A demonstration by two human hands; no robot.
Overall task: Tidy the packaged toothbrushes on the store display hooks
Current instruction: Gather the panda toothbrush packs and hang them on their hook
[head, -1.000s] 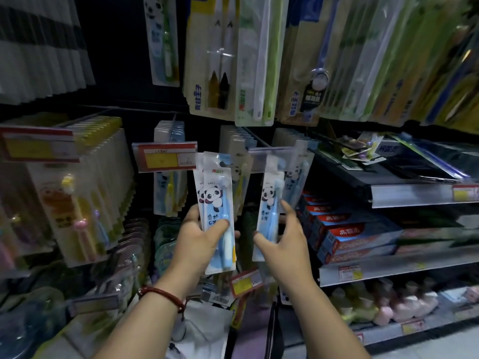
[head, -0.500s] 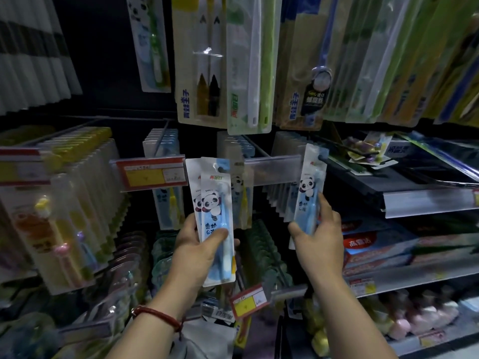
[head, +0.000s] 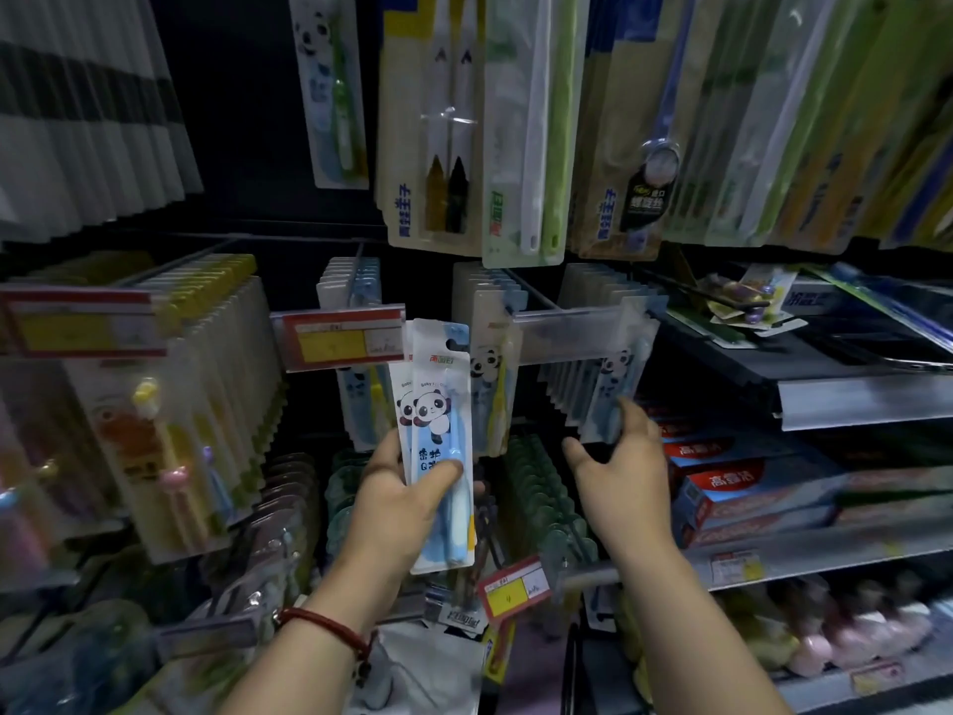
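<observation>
- A person's left hand [head: 407, 503] grips a small stack of panda-print toothbrush packs [head: 438, 436] (two cards appear to be fanned together). The thumb is curled across the front low down and the fingers are behind. The stack is held upright in front of the middle hooks, just beside a red-and-yellow price tag [head: 340, 339].
- The right hand [head: 624, 472] is spread wide and clasps nothing, its thumb well out to the side. Its fingertips [head: 630, 411] touch the lower part of a hanging panda pack [head: 613, 379] at the front of the right-hand row of packs [head: 593, 289].
- The top of that pack sits behind a clear label strip [head: 572, 327]. With the blur there, it cannot be told whether the hang hole is fully on the hook.
- The packs look light: thin, stiff card under a slick plastic blister. They are likely to slide against one another and to crease if squeezed mid-card.
- The safer hold is judged to be a pinch on the card edges near the punched hole at the top. That would guide the hole onto the hook tip while the other hand steadies the bottom.
- Boxed toothpaste [head: 737, 487] lines the shelf just right of the right hand.
</observation>
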